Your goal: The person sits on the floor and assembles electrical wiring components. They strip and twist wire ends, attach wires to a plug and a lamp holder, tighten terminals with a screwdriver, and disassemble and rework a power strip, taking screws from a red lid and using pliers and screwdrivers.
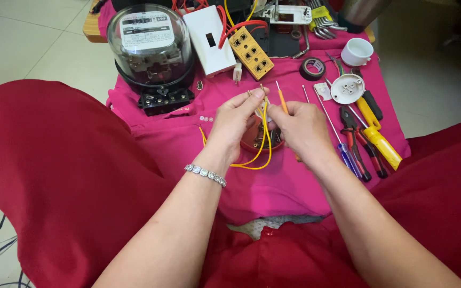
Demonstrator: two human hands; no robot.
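Watching from the head view, I see my left hand [236,120] pinching the stripped ends of the yellow wires [263,140] between thumb and fingertips at mid-frame, fingers closed tight on them. My right hand [301,127] is curled shut around a thin orange-handled screwdriver [281,101], its tip pointing up. Both hands sit just above a small red round fitting [257,140] on the pink cloth [273,186]; I cannot tell whether either hand touches it.

My worry is the loose loop of wire hanging below the fitting: a tug could pull the bare ends out of my pinch. The fitting looks unsecured, so pressure from the screwdriver may tip or slide it. Small screws [205,118] lie just left of my left hand and could be swept away. The pliers [354,140] at the right lie near my forearm.
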